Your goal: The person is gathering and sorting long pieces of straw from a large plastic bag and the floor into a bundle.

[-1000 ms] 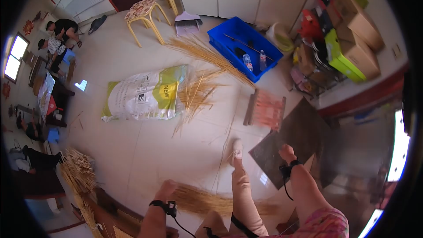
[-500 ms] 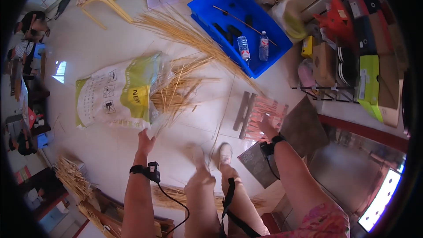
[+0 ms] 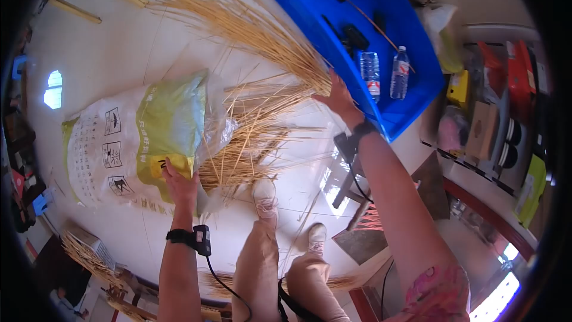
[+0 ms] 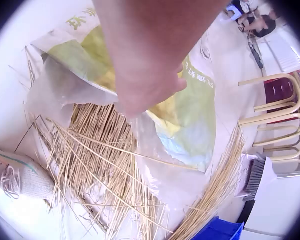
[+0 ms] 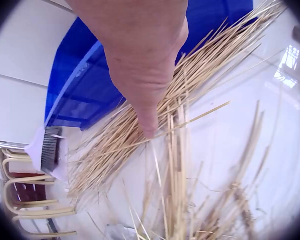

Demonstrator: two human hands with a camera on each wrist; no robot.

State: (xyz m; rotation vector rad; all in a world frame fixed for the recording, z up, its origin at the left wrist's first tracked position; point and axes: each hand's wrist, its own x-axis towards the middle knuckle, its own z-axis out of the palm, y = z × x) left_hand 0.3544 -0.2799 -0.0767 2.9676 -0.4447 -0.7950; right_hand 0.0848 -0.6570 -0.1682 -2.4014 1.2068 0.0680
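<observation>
A white-and-green plastic sack (image 3: 101,149) lies on the floor, with straw stalks (image 3: 247,155) spilling from its mouth. My left hand (image 3: 182,188) grips the sack near its mouth, on the printed yellow patch; in the left wrist view this hand (image 4: 145,82) bunches over the sack's edge, its fingertips partly hidden. A long bundle of straw (image 3: 256,39) lies beside the blue bin (image 3: 357,116). Over that bundle's near end, my right hand (image 3: 339,101) has its thumb spread from its fingers. The right wrist view shows its fingertip overlapping the straw bundle (image 5: 112,150).
Inside the blue bin are two plastic bottles (image 3: 399,74) and a thin stick (image 3: 357,9). Shoeboxes and bags crowd a rack (image 3: 482,131) at right. A metal stool (image 3: 77,0) stands at far left. Below are my shoes (image 3: 265,197) and a dark board (image 3: 363,244).
My left hand has moved forward onto the sack. My right hand has left the pink-strung wooden frame and swung up to the straw beside the bin. The head view has shifted closer.
</observation>
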